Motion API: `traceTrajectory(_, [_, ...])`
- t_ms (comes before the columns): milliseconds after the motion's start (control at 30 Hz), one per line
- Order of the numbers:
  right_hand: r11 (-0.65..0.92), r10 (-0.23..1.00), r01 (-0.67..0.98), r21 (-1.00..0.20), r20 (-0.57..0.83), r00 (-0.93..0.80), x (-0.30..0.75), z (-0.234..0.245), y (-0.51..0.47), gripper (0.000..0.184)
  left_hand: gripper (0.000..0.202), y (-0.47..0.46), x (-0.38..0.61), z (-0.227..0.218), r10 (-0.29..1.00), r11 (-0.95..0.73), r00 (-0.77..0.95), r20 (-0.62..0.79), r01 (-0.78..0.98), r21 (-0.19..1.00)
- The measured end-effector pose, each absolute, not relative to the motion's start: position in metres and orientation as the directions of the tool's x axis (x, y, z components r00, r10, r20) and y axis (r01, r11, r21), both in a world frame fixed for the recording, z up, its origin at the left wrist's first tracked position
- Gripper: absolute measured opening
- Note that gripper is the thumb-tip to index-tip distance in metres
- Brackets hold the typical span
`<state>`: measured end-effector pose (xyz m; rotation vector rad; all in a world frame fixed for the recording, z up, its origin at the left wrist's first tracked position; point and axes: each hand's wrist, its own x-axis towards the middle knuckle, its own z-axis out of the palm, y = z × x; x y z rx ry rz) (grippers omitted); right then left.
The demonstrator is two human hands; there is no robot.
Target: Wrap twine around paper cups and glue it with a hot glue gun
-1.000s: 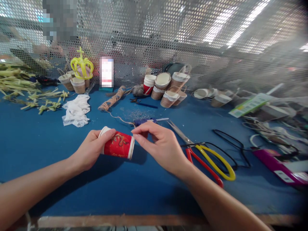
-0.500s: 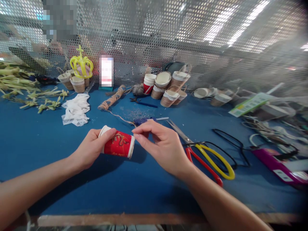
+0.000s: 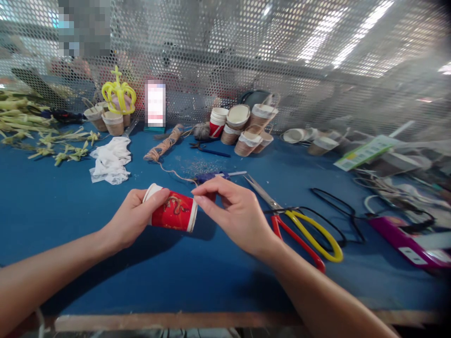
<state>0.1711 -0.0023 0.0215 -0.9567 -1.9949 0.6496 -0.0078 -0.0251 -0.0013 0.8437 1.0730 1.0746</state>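
Head view: left hand (image 3: 131,218) clamps the red-and-white tapered paper cup (image 3: 172,211) above the flat blue tabletop (image 3: 183,279), long axis near-horizontal, mouth left, base right and slightly lower; right hand (image 3: 236,213) pinches thin brown twine (image 3: 173,171) beside the base

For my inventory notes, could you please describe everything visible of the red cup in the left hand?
The red cup looks like paper, with a dark, gold-tinged winding design and white bands at both ends. It is tipped onto its side, its length running across the view, apparently held just above the blue table. The left hand grips one end, thumb over the upper side. The right hand is at the other end's upper edge; whether it touches is unclear.
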Motion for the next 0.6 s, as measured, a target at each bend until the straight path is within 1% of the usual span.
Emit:
traceTrajectory(100, [0.592,0.801,0.397,-0.701,0.456,-0.389,0.1708,0.0215,-0.0024,0.007,0.025,-0.0257,-0.0083,-0.0024,0.962,0.270,0.106,-0.250,-0.282,0.920])
traceTrajectory(200, [0.630,0.774,0.406,-0.662,0.489,-0.403,0.1704,0.0219,-0.0027,0.008,0.025,-0.0267,-0.0081,-0.0027,0.966,0.258,0.109,-0.236,-0.288,0.922])
traceTrajectory(300, [0.687,0.727,0.419,-0.594,0.537,-0.429,0.1705,0.0220,-0.0023,0.010,0.024,-0.0279,-0.0080,-0.0022,0.969,0.245,0.116,-0.220,-0.283,0.927])
traceTrajectory(433, [0.771,0.637,0.411,-0.487,0.613,-0.467,0.1717,0.0213,-0.0005,0.014,0.023,-0.0280,-0.0090,-0.0012,0.980,0.198,0.055,-0.191,-0.307,0.931])
traceTrajectory(600, [0.807,0.587,0.412,-0.423,0.642,-0.493,0.1732,0.0211,0.0008,0.017,0.021,-0.0268,-0.0097,-0.0009,0.987,0.156,0.012,-0.161,-0.331,0.931])
